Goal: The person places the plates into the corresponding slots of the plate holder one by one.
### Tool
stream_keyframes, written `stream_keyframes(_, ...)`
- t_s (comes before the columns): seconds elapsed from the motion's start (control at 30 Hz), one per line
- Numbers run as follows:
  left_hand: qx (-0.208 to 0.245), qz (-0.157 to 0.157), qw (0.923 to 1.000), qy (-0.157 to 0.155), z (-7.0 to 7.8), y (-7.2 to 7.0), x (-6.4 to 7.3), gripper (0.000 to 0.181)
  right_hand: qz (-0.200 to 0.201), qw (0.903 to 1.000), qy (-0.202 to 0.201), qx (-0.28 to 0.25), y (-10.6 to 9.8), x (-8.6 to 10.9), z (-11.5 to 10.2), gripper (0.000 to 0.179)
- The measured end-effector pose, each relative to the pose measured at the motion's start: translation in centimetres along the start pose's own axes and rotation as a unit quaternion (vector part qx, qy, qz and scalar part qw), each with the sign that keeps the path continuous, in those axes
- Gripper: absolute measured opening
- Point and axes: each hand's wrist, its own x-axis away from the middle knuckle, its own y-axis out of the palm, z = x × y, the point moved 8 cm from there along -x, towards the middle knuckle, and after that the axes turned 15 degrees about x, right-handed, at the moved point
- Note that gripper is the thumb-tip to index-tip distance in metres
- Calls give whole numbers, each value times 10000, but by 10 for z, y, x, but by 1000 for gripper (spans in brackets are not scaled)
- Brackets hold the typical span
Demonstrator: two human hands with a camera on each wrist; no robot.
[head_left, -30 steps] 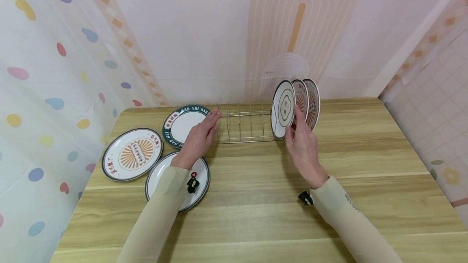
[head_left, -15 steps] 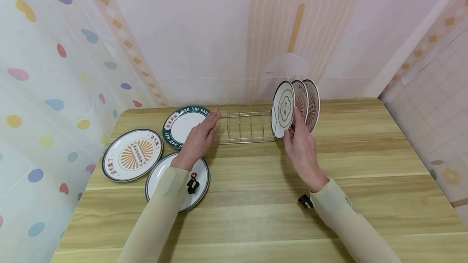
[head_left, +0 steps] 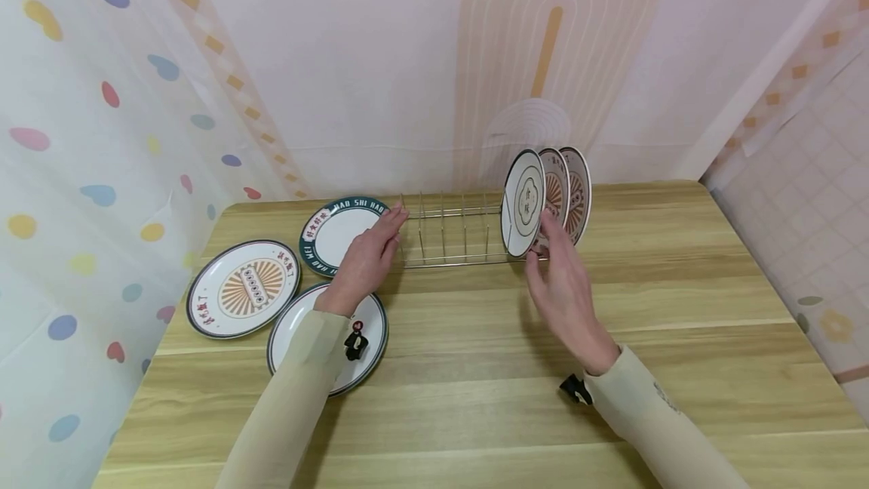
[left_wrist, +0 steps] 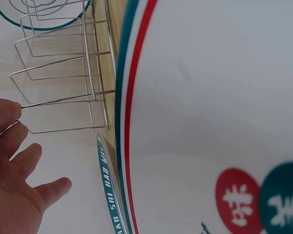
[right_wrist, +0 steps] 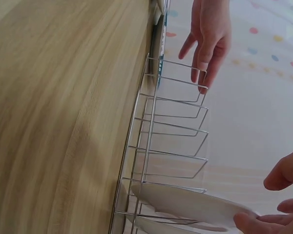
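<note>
A wire plate rack stands along the back of the table. My left hand is at its left end, thumb and fingertips about the end wire in the right wrist view. Three decorated plates stand on edge in the rack's right end; the leftmost, a white plate with a dark rim, leans slightly. My right hand is beside that plate with fingers spread. In the right wrist view a fingertip is right at the plate's edge, while another digit is apart from it.
Left of the rack lie a green-rimmed plate, a plate with an orange sunburst and a white plate, partly under my left forearm. A patterned cloth hangs behind the wooden table.
My right hand has loosened from the leftmost standing plate, its fingers slipping slightly down and toward me. The plate stays upright in the rack. My left hand keeps its place.
</note>
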Motion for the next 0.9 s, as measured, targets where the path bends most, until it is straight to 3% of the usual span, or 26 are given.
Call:
stream_keyframes(0.27, -65, -32, 10000, -42, 0, 0, -1, 45, -19, 9996, -214, -183, -3, 7, -3, 57)
stream_keyframes(0.67, -242, -40, 9995, 199, 7, -6, 1, 45, 253, 9964, -763, -257, -9, 12, -18, 47)
stream_keyframes(0.9, -189, 69, 9993, 303, 8, -13, 6, 44, 74, 9947, -975, -316, -6, 16, -29, 46)
